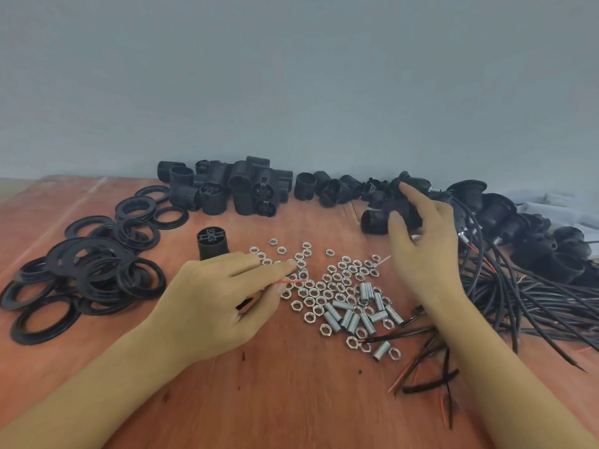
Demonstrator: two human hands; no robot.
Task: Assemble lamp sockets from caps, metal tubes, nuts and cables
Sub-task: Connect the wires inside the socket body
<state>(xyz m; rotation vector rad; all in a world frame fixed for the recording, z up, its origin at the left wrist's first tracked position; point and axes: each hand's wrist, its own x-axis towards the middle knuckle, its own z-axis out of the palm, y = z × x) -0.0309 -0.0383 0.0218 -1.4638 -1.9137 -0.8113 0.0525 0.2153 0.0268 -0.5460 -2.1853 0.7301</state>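
My left hand (223, 296) hovers over the left edge of the scattered silver nuts (319, 286) and pinches a thin red wire (293, 281) of a black cable that runs under the palm. My right hand (421, 241) reaches far right with its fingers spread and relaxed, over a black socket body (376, 222) and black caps (337, 187); it holds nothing that I can see. Short metal tubes (353, 315) lie among the nuts. One black socket (212, 243) stands upright just beyond my left hand.
Black rings (94, 267) are heaped at the left of the reddish wooden table (291, 400). A stack of threaded black socket bodies (233, 189) lines the wall. Black cables (531, 296) with assembled sockets fan out at the right. Loose wire offcuts (431, 380) lie near my right forearm.
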